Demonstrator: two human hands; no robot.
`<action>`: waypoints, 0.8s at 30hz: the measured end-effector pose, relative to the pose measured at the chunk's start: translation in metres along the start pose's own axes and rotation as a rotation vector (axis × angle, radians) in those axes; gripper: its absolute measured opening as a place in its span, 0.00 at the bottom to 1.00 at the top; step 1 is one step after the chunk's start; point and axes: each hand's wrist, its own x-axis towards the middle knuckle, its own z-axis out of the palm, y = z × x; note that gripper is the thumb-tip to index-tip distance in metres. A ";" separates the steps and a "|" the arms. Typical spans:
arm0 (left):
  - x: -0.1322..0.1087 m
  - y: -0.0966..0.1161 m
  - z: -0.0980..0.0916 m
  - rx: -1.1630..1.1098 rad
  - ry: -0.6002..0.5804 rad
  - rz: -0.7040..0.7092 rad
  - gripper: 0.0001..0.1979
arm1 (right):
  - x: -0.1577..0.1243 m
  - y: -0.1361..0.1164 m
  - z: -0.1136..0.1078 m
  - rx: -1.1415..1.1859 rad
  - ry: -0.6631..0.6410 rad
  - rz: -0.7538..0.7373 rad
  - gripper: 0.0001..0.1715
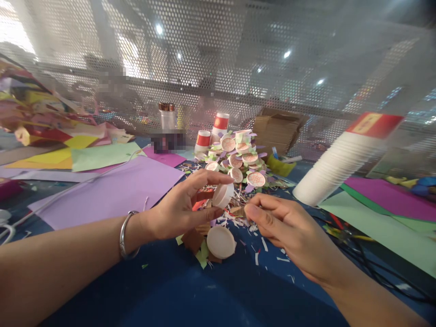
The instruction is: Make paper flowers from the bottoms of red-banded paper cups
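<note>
You're arching your left hand (179,204), thumb beneath, fingers grasping the disc (224,195) in front of the pile (249,157). It's standing on edge, long axis leaning right. Your right hand (284,222) is pinching; on what, I cannot tell.

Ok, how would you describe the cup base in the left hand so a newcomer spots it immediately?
On the blue tabletop, find the heap of white cup bases, several patterned orange. Just nearer the camera, the left hand holds one white cup base. It alone is held up; the similar white disc nearer the camera lies by brown and green scraps.
</note>
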 end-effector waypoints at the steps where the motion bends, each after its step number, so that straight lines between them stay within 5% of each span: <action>1: 0.000 0.000 0.000 0.017 -0.006 0.013 0.23 | 0.000 0.000 0.000 -0.003 0.002 -0.003 0.24; 18: 0.002 0.002 -0.007 0.356 -0.029 0.261 0.27 | -0.001 0.000 -0.001 -0.066 0.004 -0.070 0.25; 24: -0.001 0.004 -0.006 0.205 -0.038 0.110 0.26 | -0.001 0.000 -0.002 -0.069 0.019 -0.037 0.27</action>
